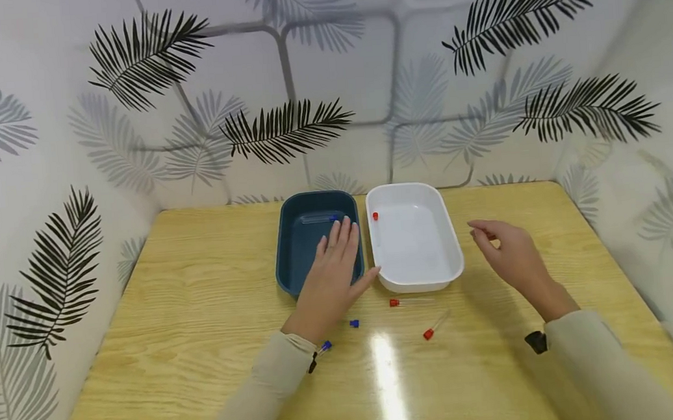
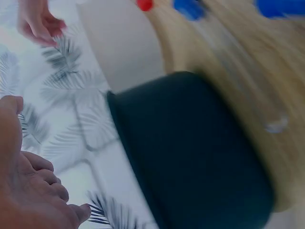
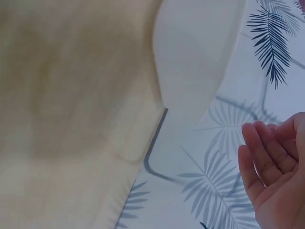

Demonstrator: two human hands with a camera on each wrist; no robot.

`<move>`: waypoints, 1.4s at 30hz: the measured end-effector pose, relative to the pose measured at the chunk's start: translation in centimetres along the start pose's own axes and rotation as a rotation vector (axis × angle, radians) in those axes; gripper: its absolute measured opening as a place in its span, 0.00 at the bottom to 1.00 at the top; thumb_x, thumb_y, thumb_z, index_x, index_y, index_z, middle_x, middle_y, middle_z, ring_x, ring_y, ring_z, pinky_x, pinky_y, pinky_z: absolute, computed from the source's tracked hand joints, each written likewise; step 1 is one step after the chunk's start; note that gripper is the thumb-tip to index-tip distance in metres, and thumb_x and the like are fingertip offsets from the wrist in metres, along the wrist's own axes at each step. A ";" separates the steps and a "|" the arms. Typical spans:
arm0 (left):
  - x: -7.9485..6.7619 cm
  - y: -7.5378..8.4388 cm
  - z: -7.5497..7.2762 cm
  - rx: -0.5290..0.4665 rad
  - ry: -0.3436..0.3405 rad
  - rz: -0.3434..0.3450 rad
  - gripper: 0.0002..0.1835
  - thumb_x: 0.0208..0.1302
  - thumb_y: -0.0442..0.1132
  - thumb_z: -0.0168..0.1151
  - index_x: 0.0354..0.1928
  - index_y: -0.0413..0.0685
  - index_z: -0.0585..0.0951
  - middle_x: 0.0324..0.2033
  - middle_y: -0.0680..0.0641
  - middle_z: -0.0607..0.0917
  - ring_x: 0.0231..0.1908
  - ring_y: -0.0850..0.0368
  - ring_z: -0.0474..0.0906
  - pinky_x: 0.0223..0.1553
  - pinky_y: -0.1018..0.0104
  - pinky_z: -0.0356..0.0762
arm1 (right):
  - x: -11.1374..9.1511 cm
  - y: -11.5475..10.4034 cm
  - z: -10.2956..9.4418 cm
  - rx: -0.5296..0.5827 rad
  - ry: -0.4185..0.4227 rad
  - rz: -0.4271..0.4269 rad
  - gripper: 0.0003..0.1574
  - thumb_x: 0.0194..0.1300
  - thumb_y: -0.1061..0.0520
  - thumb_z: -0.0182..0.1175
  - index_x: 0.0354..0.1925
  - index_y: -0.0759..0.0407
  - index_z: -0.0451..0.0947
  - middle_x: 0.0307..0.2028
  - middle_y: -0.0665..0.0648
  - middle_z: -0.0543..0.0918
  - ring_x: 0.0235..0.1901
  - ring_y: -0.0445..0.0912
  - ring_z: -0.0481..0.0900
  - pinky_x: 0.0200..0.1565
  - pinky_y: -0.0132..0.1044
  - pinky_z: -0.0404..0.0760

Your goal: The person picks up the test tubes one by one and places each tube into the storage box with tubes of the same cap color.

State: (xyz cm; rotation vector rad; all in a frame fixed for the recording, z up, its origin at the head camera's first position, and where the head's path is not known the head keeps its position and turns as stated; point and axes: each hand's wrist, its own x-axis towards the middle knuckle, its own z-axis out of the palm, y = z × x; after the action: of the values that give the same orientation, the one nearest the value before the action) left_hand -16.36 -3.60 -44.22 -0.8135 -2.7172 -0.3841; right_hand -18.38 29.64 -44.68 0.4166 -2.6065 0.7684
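Note:
My left hand (image 1: 332, 272) hovers over the dark blue tray (image 1: 290, 252), its fingers extended and nothing in them. Inside that tray lies a clear tube with a blue cap (image 1: 334, 218). To the right of the white tray (image 1: 418, 246), my right hand (image 1: 512, 257) is in the air, its fingers loosely curled and empty, as the right wrist view also shows (image 3: 279, 167). A red-capped tube (image 1: 375, 216) lies along the white tray's left side. Two blue caps (image 1: 354, 324) show near my left wrist; the wrist hides part of what lies there.
Two red-capped tubes, one straight (image 1: 413, 301) and one slanted (image 1: 430, 333), lie on the wooden table (image 1: 190, 298) in front of the white tray. A leaf-patterned wall covering (image 1: 338, 73) rises behind the table's back edge and along both sides.

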 end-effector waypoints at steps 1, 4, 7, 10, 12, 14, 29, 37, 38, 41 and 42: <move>-0.1 -0.5 0.3 -0.007 -0.012 -0.027 0.45 0.67 0.66 0.35 0.72 0.42 0.40 0.71 0.42 0.41 0.70 0.48 0.35 0.66 0.49 0.45 | -0.7 0.0 -0.1 0.002 -0.002 -0.002 0.16 0.67 0.58 0.53 0.48 0.62 0.80 0.37 0.57 0.85 0.35 0.50 0.82 0.34 0.48 0.79; -0.3 -1.6 1.3 -0.024 -0.034 -0.075 0.49 0.63 0.71 0.33 0.72 0.43 0.38 0.71 0.41 0.38 0.70 0.46 0.33 0.65 0.47 0.46 | -2.7 -0.1 -0.3 -0.009 -0.051 -0.015 0.14 0.65 0.60 0.55 0.48 0.61 0.80 0.37 0.56 0.84 0.35 0.49 0.80 0.33 0.47 0.79; -0.2 -1.9 2.2 -0.041 -0.044 -0.088 0.52 0.60 0.74 0.35 0.72 0.44 0.37 0.71 0.41 0.39 0.70 0.46 0.33 0.64 0.45 0.48 | -4.3 -0.3 0.2 -0.023 -0.126 -0.077 0.13 0.62 0.62 0.59 0.46 0.60 0.81 0.38 0.54 0.83 0.37 0.47 0.79 0.35 0.45 0.79; 0.2 -1.6 3.0 -0.040 -0.066 -0.082 0.54 0.57 0.76 0.37 0.72 0.45 0.37 0.72 0.42 0.38 0.70 0.46 0.33 0.65 0.45 0.48 | -5.8 -0.8 1.2 -0.032 -0.162 -0.179 0.16 0.58 0.64 0.63 0.46 0.59 0.81 0.35 0.51 0.82 0.35 0.43 0.78 0.33 0.40 0.78; 0.5 -1.2 3.5 -0.035 -0.092 -0.078 0.56 0.55 0.77 0.38 0.72 0.45 0.37 0.71 0.43 0.36 0.70 0.47 0.32 0.65 0.45 0.47 | -6.7 -1.3 2.0 -0.024 -0.151 -0.266 0.15 0.60 0.61 0.62 0.47 0.59 0.80 0.35 0.50 0.81 0.34 0.41 0.77 0.32 0.38 0.77; 1.0 -0.7 3.8 -0.026 -0.117 -0.081 0.56 0.54 0.78 0.36 0.72 0.45 0.38 0.71 0.44 0.36 0.70 0.48 0.31 0.66 0.46 0.45 | -7.1 -1.9 2.6 -0.014 -0.140 -0.342 0.15 0.61 0.58 0.60 0.48 0.59 0.80 0.35 0.49 0.81 0.34 0.40 0.77 0.32 0.36 0.77; 3.5 0.9 6.0 -0.037 -0.268 -0.148 0.60 0.49 0.82 0.30 0.72 0.40 0.45 0.71 0.42 0.44 0.70 0.51 0.37 0.66 0.53 0.46 | -8.6 -3.3 4.2 0.024 -0.366 -0.491 0.12 0.54 0.59 0.67 0.40 0.54 0.82 0.38 0.46 0.80 0.40 0.41 0.76 0.42 0.38 0.77; 3.5 0.8 6.6 -0.043 -0.267 -0.156 0.60 0.49 0.82 0.29 0.72 0.41 0.46 0.71 0.43 0.45 0.70 0.51 0.36 0.66 0.54 0.48 | -8.6 -3.1 4.3 0.039 -0.398 -0.478 0.12 0.52 0.65 0.67 0.37 0.54 0.82 0.37 0.47 0.80 0.38 0.41 0.77 0.39 0.38 0.78; 3.5 0.9 6.7 -0.043 -0.268 -0.156 0.60 0.49 0.82 0.29 0.72 0.41 0.46 0.71 0.43 0.46 0.70 0.51 0.36 0.66 0.54 0.48 | -8.6 -3.1 4.3 0.033 -0.409 -0.468 0.11 0.52 0.65 0.67 0.36 0.54 0.82 0.37 0.47 0.80 0.38 0.41 0.77 0.40 0.38 0.78; 3.5 0.9 6.7 -0.042 -0.267 -0.160 0.60 0.49 0.82 0.28 0.72 0.41 0.46 0.71 0.43 0.46 0.70 0.51 0.36 0.66 0.54 0.47 | -8.6 -3.2 4.3 0.016 -0.434 -0.443 0.11 0.53 0.65 0.66 0.36 0.53 0.82 0.37 0.46 0.80 0.38 0.41 0.77 0.40 0.38 0.78; 3.5 0.9 6.8 -0.040 -0.266 -0.160 0.60 0.49 0.82 0.28 0.72 0.41 0.46 0.71 0.43 0.47 0.70 0.51 0.36 0.66 0.54 0.47 | -8.6 -3.2 4.3 0.011 -0.438 -0.436 0.11 0.53 0.65 0.66 0.36 0.53 0.82 0.37 0.46 0.80 0.38 0.41 0.77 0.40 0.38 0.78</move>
State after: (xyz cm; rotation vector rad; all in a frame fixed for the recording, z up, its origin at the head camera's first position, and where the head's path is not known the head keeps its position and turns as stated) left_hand -19.92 1.12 -49.14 -0.7037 -3.0437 -0.3891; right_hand -10.83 26.05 -50.40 1.2268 -2.7349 0.5885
